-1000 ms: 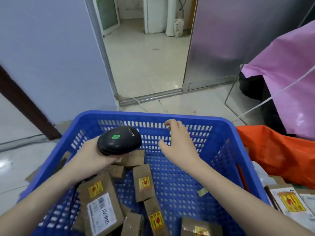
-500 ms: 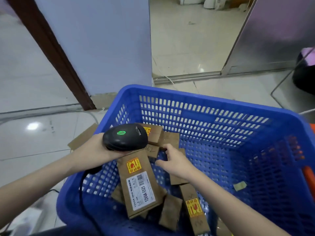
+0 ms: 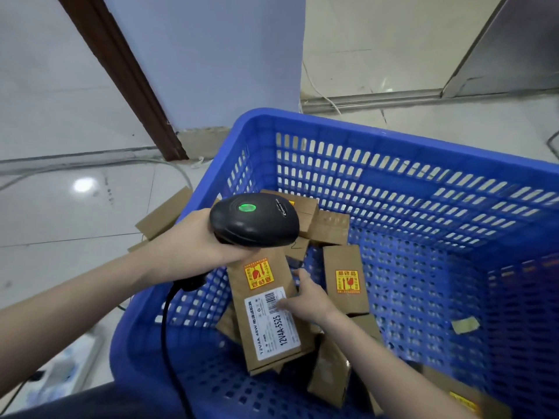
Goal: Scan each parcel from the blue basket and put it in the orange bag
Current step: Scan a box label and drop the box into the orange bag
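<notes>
- Parcel (image 3: 269, 316), long and brown with a barcode label, lay inside blue basket (image 3: 423, 152) on other cardboard parcels.
- Right hand (image 3: 305, 302) gripped its right edge, thumb on the label.
- Left hand (image 3: 193, 246) clasped black barcode scanner (image 3: 254, 220), green light lit, above the parcel's top end.

You work under bright, even light with no hard shadows. A round glare spot (image 3: 83, 185) sits on the glossy floor (image 3: 60, 213), well to the left of your left hand (image 3: 193, 246). The scanner (image 3: 255, 220) that hand grips shows a lit green indicator and soft highlights on its black shell. Print on the label beside your right hand (image 3: 305, 303) reads sharp. Beyond that hand, the blue basket (image 3: 423, 152) wall smears slightly to the right. Straight lines bow toward the frame edges. The basket interior below your right forearm darkens.
</notes>
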Available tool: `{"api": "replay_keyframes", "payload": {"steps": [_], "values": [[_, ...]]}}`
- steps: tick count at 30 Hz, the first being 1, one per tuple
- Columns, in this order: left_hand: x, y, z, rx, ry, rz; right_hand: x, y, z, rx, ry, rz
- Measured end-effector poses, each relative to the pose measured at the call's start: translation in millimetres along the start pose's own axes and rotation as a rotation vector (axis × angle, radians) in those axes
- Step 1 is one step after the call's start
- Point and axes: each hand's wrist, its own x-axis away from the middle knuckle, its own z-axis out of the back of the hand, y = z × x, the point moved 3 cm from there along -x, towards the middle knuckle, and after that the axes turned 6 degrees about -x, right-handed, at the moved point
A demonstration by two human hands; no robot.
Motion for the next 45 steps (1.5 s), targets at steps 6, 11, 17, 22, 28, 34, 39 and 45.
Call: {"api": "replay_keyframes", "payload": {"steps": [6, 11, 17, 22, 28, 34, 39, 45], "values": [[-1.7, 11.1, -5.7, -0.014, 0.005, -0.011, -0.6, -1.0, 7.1, -0.133, -0.011, -0.013], [-2.9, 35.9, -4.1, -0.034, 0.040, -0.086, 28.5, -19.6, 31.1, -0.039, 0.043, 0.115], [0.4, 89.9, 2.4, 0.034, 0.114, -0.191, 93.4, -49.7, 111.1, -0.152, 0.156, 0.207], [13.2, 142.7, -0.4, 0.102, 0.169, -0.283, 170.6, -61.3, 185.3, -0.295, 0.345, 0.261], [32.7, 174.5, -30.6, 0.159, 0.199, -0.329, 252.6, -41.5, 229.9, -0.485, 0.473, 0.309], [40.5, 197.1, -61.0, 0.122, 0.127, -0.357, 277.6, -3.0, 244.1, -0.609, 0.572, 0.293], [34.2, 203.2, -75.5, 0.102, 0.100, -0.370, 271.9, 12.9, 256.0, -0.574, 0.611, 0.284], [21.6, 201.3, -84.1, 0.084, 0.101, -0.337, 264.1, 15.0, 269.3, -0.545, 0.621, 0.271]]}}
